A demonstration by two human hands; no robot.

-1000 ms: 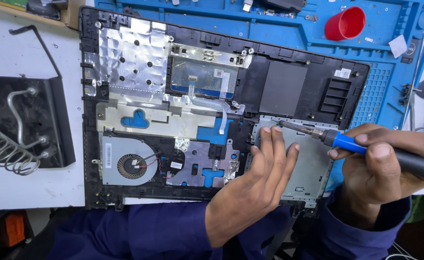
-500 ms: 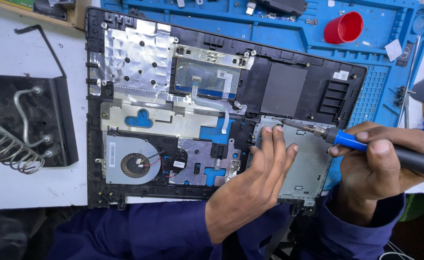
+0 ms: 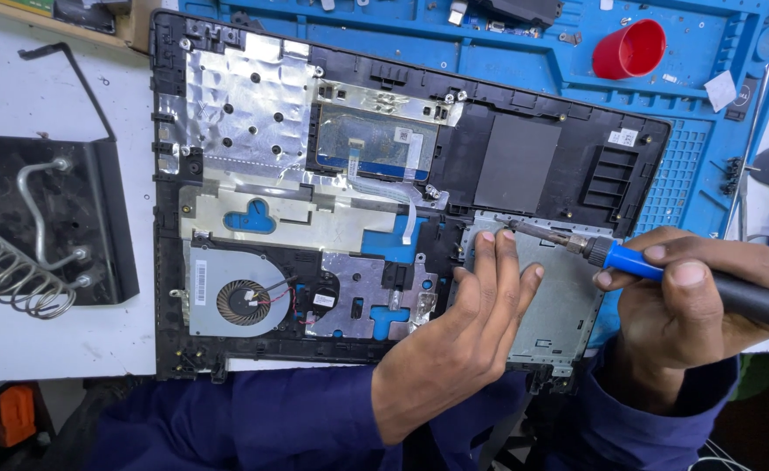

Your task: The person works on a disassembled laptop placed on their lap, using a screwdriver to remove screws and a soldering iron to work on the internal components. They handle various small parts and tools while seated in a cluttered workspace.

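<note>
Two hands are working over an opened black laptop base that is lying on a blue repair mat. At about four o'clock in the frame, the right hand is clenching its fingers around the blue handle of a powered screwdriver, with the thumb and forefinger pressing along the barrel. That tool is lying nearly level, its metal tip pointing toward ten o'clock and touching the upper left corner of a grey metal drive bracket. The bracket is sitting in the base's lower right bay, at roughly five o'clock from the frame's middle. The left hand is resting flat on the bracket's left part, fingers extended and released, grasping nothing, with the fingertips lying just beside the screwdriver tip. Both forearms are wearing dark blue sleeves.

Inside the base, a round cooling fan is sitting at eight o'clock, and a crinkled silver foil sheet is covering the area at eleven o'clock. A red plastic cup is standing on the mat at one o'clock, well apart from both hands. At nine o'clock, a black stand with a coiled wire holder is resting on the white tabletop.
</note>
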